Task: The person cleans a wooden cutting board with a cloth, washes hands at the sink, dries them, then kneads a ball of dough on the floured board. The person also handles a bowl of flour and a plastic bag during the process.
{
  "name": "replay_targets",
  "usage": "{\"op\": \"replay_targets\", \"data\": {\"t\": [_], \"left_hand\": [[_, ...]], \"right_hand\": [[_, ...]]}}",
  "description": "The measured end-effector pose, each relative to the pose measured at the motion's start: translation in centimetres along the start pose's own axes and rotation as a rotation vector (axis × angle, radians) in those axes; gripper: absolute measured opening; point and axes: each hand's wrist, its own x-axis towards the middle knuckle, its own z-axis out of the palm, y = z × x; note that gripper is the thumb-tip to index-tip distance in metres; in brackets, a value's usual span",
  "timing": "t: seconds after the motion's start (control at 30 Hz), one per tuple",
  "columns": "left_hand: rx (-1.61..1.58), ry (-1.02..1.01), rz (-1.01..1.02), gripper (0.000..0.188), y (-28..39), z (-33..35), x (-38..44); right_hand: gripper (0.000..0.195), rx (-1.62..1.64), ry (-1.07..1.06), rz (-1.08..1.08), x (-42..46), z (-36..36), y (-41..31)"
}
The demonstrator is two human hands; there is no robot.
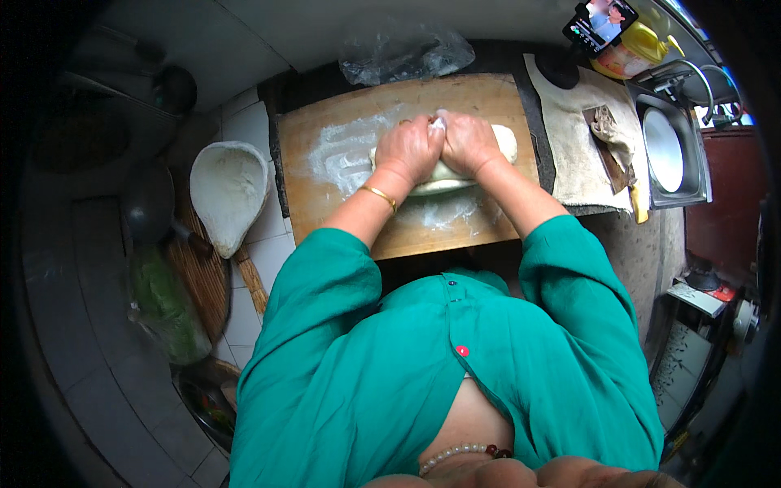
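A thick roll of pale dough (pixel 507 144) lies across a wooden board (pixel 509 100) dusted with white flour. Both hands bear down on the dough side by side, knuckles up and thumbs meeting at the middle. My left hand (pixel 406 149) has its fingers curled over the dough's left part; a gold bangle circles that wrist. My right hand (pixel 471 145) grips the dough just right of it. Most fingertips are hidden behind the knuckles. The dough's right end and its front fold show past the hands.
Left of the board sits a floury gourd-shaped scoop (pixel 229 183). A clear plastic bag (pixel 406 58) lies behind it. On the right, a cloth (pixel 558 131) carries a yellow-handled knife (pixel 639 204), near a sink (pixel 701 183) with a white basin (pixel 662 149). A phone (pixel 600 27) stands at the back right.
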Motion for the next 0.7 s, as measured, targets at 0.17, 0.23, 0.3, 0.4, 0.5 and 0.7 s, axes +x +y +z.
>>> {"op": "replay_targets", "data": {"t": [0.17,0.23,0.3,0.4,0.5,0.7], "left_hand": [[-0.019,0.104,0.171,0.051,-0.2,0.3,-1.8],[0.034,0.211,0.369,0.057,-0.5,1.0,-4.7],[0.159,0.188,0.522,0.07,-0.7,1.7,-8.9],[0.172,0.091,0.606,0.079,-1.7,2.2,-14.2],[0.18,0.022,0.728,0.082,-2.6,2.7,-16.3],[0.22,0.053,0.747,0.091,-3.1,2.2,-12.2]], "right_hand": [[0.045,0.115,0.009,0.015,-1.4,-1.1,-0.8],[0.046,0.303,0.023,0.089,-3.6,-2.4,-0.5],[0.046,0.384,0.325,-0.037,-6.9,-2.7,-0.6],[0.051,-0.181,0.338,-0.184,-12.6,-1.2,-1.2],[0.054,-0.193,0.348,-0.181,-16.4,0.8,-1.4],[0.054,-0.225,0.317,-0.177,-13.3,1.6,0.6]]}}
